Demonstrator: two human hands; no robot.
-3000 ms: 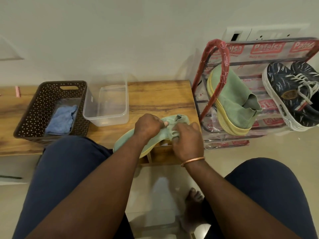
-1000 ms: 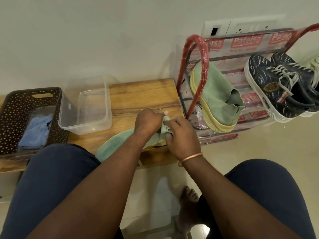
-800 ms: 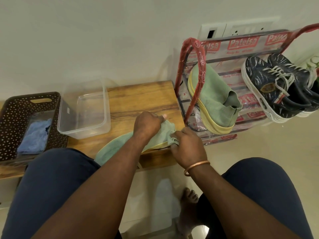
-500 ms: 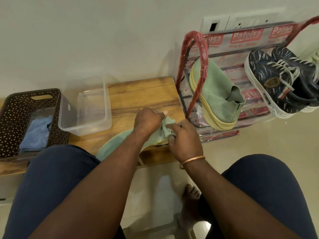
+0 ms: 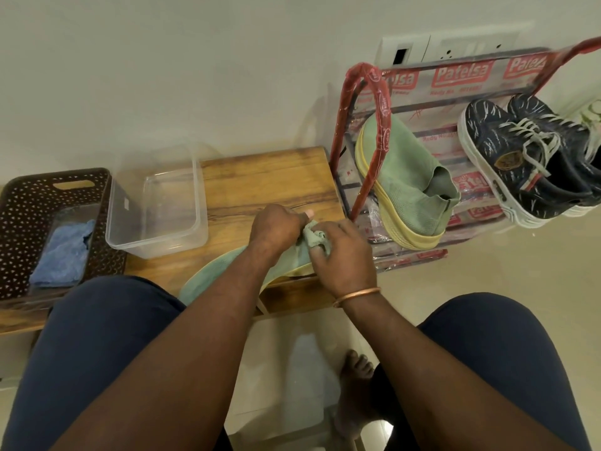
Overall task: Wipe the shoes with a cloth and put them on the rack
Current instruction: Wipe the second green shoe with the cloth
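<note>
The left hand (image 5: pixel 276 229) and right hand (image 5: pixel 346 258) pinch the collar of the green shoe (image 5: pixel 224 271) with curled fingers, on the bench (image 5: pixel 266 177) just left of the rack (image 5: pixel 383 102). Wiping seems done; next the shoe needs lifting onto the rack beside its mate (image 5: pixel 406 177).

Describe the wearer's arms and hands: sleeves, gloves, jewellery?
The left forearm and right forearm are bare, with no sleeves in view. There are no gloves on the left hand or right hand. A thin copper-coloured bangle circles the right wrist; the left wrist shows no band. No rings on the fingers that show.
</note>
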